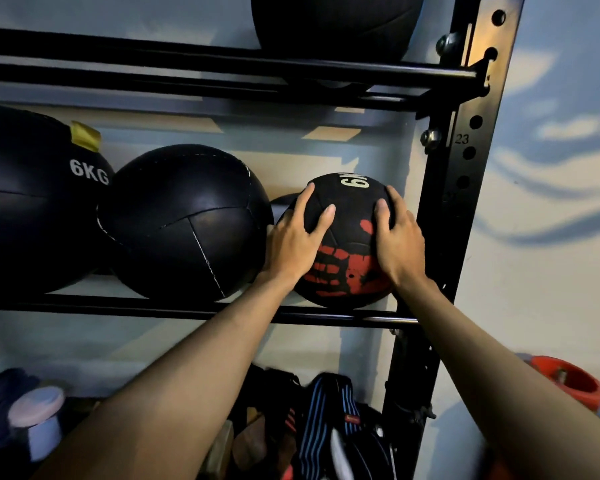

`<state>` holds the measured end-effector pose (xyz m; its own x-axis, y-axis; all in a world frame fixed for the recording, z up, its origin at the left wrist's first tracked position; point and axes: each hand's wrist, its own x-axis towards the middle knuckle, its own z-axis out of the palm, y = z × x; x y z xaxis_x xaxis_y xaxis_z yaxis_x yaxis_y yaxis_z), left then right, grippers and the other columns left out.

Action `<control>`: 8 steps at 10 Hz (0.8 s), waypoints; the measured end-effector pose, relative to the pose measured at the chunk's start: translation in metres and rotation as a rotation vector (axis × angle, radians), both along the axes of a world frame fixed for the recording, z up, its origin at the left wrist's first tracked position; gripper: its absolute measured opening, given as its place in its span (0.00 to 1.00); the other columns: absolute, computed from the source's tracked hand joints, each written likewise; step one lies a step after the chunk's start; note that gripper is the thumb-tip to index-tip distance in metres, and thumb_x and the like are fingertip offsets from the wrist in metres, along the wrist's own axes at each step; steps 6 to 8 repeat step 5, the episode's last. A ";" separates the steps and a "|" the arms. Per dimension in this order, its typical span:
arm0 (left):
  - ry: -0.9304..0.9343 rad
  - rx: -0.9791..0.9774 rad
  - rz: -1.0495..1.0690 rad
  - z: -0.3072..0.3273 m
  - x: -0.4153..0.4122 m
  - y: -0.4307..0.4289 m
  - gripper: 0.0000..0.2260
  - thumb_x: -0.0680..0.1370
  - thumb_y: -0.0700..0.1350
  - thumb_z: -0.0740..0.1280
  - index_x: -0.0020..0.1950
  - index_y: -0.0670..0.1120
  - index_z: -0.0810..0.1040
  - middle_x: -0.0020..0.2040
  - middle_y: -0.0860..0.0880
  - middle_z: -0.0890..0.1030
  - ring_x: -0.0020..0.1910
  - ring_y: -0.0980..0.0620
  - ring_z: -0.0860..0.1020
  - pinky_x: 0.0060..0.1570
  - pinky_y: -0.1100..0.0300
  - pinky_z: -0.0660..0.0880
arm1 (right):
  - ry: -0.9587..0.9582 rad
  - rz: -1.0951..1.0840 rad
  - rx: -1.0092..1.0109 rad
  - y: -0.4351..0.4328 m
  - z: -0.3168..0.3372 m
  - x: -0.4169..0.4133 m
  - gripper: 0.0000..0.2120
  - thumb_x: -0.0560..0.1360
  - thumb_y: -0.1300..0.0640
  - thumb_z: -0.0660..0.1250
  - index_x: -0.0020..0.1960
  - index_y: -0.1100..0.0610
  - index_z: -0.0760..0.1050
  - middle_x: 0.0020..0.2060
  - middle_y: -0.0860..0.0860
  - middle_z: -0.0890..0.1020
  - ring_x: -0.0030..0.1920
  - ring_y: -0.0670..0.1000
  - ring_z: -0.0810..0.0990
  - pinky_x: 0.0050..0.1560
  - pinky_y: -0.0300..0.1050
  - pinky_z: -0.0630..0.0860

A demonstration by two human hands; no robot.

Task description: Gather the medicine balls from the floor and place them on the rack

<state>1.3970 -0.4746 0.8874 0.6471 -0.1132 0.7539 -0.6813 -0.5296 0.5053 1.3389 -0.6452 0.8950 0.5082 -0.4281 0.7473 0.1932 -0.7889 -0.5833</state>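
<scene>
On the middle shelf of the rack (pixel 461 168), at its right end just beside the black upright, sits the small medicine ball (pixel 350 209) — black, with a red handprint on the front and white lettering on top. It rests on the horizontal rails of the shelf. Both hands grasp it from the sides. The left hand (pixel 297 240) lies on its left face with the fingers spread and curved around the surface. The right hand (pixel 397 237) covers its right face, fingers close together and bent over the curve.

To the left, very near, a larger plain black ball (pixel 184 220) rests on the same shelf. Further left a still bigger 6KG ball (pixel 25 202) with a yellow tag (pixel 85 133) touches that one. One more dark ball (pixel 336 26) sits on the shelf above.

Under the rack lie striped straps (pixel 326 410), a pale container (pixel 37 420) at the left, and a red object (pixel 568 379) at the right — what it is, I cannot tell.
</scene>
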 end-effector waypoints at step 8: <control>0.132 0.169 0.000 0.115 -0.015 0.062 0.16 0.76 0.54 0.70 0.62 0.51 0.77 0.53 0.46 0.82 0.57 0.44 0.80 0.58 0.52 0.76 | 0.165 0.046 -0.216 0.011 0.107 -0.064 0.14 0.79 0.54 0.62 0.60 0.60 0.77 0.54 0.61 0.83 0.58 0.62 0.79 0.57 0.52 0.76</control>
